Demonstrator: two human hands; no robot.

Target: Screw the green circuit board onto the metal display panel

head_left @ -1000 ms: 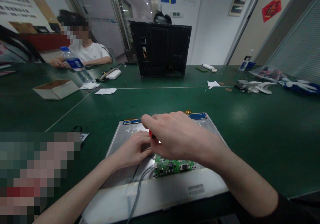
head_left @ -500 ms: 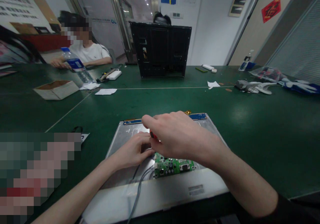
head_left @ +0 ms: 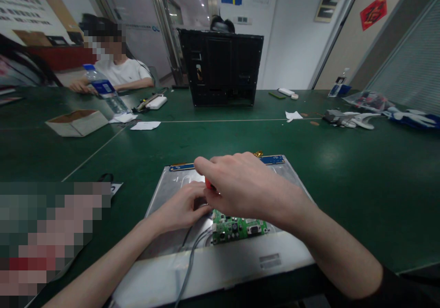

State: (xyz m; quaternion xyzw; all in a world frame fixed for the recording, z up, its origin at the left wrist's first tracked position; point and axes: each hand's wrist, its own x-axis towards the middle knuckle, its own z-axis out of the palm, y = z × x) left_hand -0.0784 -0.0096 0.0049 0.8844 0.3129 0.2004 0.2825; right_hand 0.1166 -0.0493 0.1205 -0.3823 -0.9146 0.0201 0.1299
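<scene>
My right hand [head_left: 240, 184] is wrapped round a screwdriver [head_left: 208, 183]; only a bit of its red handle shows, and its shaft and tip are hidden below my hand. Close against it, my left hand [head_left: 184, 207] has its thumb and fingers curled together, their tips partly covered, and what they pinch is out of sight. Both hands are over a flat metal-backed display panel [head_left: 161, 241]. A green circuit board [head_left: 237, 230] lies on the panel just under my right hand. Grey cables [head_left: 192, 264] run from the board's left side toward me. A blue circuit strip [head_left: 273, 160] lines the far edge.
A black monitor casing [head_left: 223, 69] stands upright across the green table [head_left: 360, 184]. At the left are an open box [head_left: 77, 124], a tilted water bottle [head_left: 106, 90] and a seated person [head_left: 123, 72]. Gloves [head_left: 350, 118] lie at the far right.
The visible bit of the screwdriver handle goes from dark to red, so it has turned in my right hand. Both hands stay almost in place.
</scene>
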